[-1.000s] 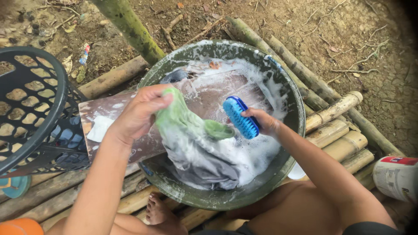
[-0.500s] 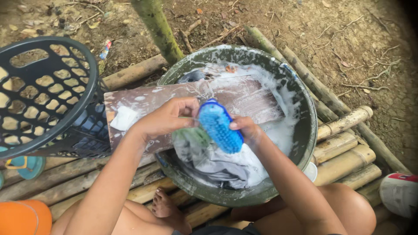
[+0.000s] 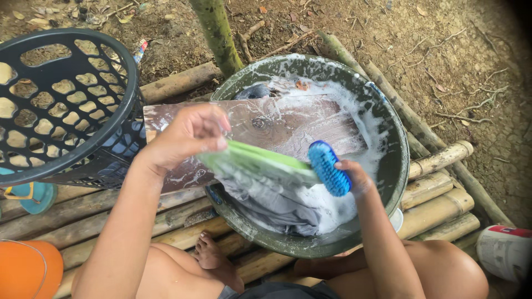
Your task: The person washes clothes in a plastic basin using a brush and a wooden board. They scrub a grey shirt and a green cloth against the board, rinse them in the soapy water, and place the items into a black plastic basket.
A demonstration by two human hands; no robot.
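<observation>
My left hand (image 3: 185, 135) grips one end of a green cloth (image 3: 260, 161) and holds it stretched over the basin. My right hand (image 3: 354, 176) holds a blue scrub brush (image 3: 329, 168), its bristles against the cloth's right end. Below them a grey garment (image 3: 271, 205) lies in soapy water inside a round dark green basin (image 3: 388, 133). A wet brown wooden board (image 3: 293, 124) rests slanted across the basin, its left end sticking out over the rim.
A dark plastic laundry basket (image 3: 61, 105) stands at the left on a bamboo platform (image 3: 438, 205). An orange object (image 3: 27, 271) sits bottom left, a white container (image 3: 507, 252) bottom right. A green pole (image 3: 216, 33) rises behind the basin. My bare foot (image 3: 213, 257) rests below it.
My left hand has pulled the green cloth up and to the left, stretching it out. The brush has slid right along the cloth to its right end.
</observation>
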